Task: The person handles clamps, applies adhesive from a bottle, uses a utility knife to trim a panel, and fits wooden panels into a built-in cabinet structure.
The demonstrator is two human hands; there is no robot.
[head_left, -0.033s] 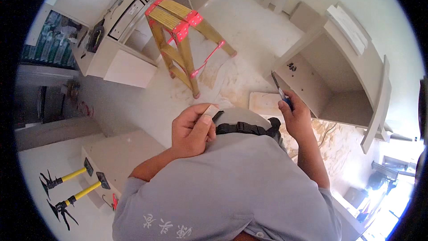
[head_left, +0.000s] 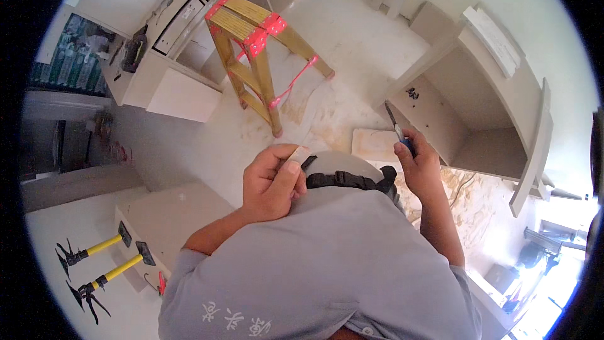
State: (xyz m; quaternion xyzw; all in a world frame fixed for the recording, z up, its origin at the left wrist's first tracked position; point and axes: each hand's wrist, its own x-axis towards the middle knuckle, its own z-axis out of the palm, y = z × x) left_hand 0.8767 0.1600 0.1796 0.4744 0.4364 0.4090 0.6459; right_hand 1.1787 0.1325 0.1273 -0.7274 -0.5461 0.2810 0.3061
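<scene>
My left hand (head_left: 272, 184) is in front of my waist, a small flat pale piece (head_left: 299, 155) pinched between its thumb and curled forefinger. What the piece is made of I cannot make out. To the right, my right hand (head_left: 419, 162) grips a utility knife (head_left: 399, 132) by its blue handle. The long dark blade points away from me and up to the left, close to the edge of an open grey cabinet box. A clear gap separates the knife from the pale piece. A black belt (head_left: 343, 180) with a buckle crosses my waist between the two hands.
A yellow stepladder (head_left: 248, 31) with red fittings stands ahead. The open cabinet box (head_left: 465, 123), with small dark hardware (head_left: 412, 93) inside, is at the right. Drawer cabinets (head_left: 179, 28) run along the far left. Two yellow support rods (head_left: 119, 267) with black clamps lie lower left.
</scene>
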